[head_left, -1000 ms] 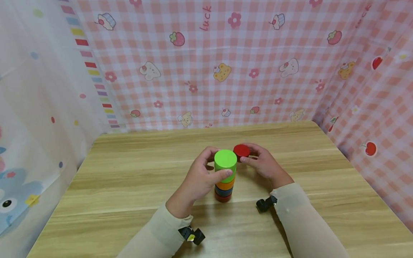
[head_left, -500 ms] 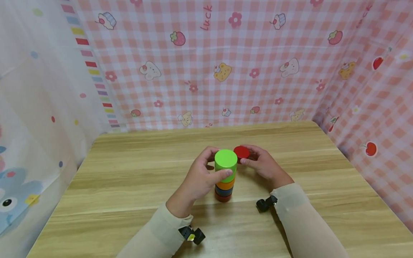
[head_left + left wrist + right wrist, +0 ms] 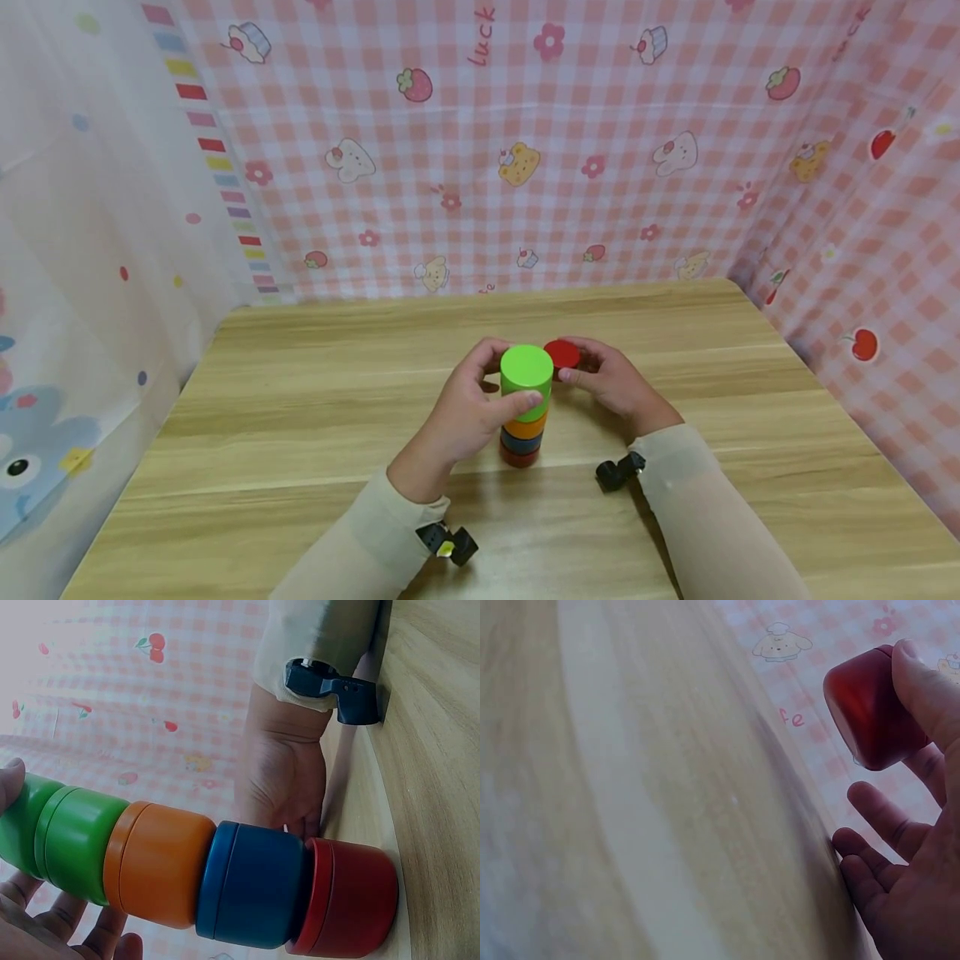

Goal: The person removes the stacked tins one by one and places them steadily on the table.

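Curtain of white translucent fabric with coloured dots (image 3: 90,208) hangs at the far left, beside the pink gingham cloth printed with cakes and strawberries (image 3: 525,142) behind the light wooden desk (image 3: 300,400). We note the left hand (image 3: 461,412) next: its grip is curled round the stack of round wooden blocks (image 3: 522,408), thumb pressed on the green cylindrical block (image 3: 526,369) at the top. The left wrist view shows the order below it: an orange round block (image 3: 161,862), a blue round block (image 3: 255,883), and a red round block (image 3: 352,896) resting on the desk. The stack stands upright near the desk's middle. To its right, the right hand (image 3: 611,383) pinches a loose red wooden disc (image 3: 562,353) between thumb and fingertips, held just beside the green block's top. We cannot tell whether the two touch.
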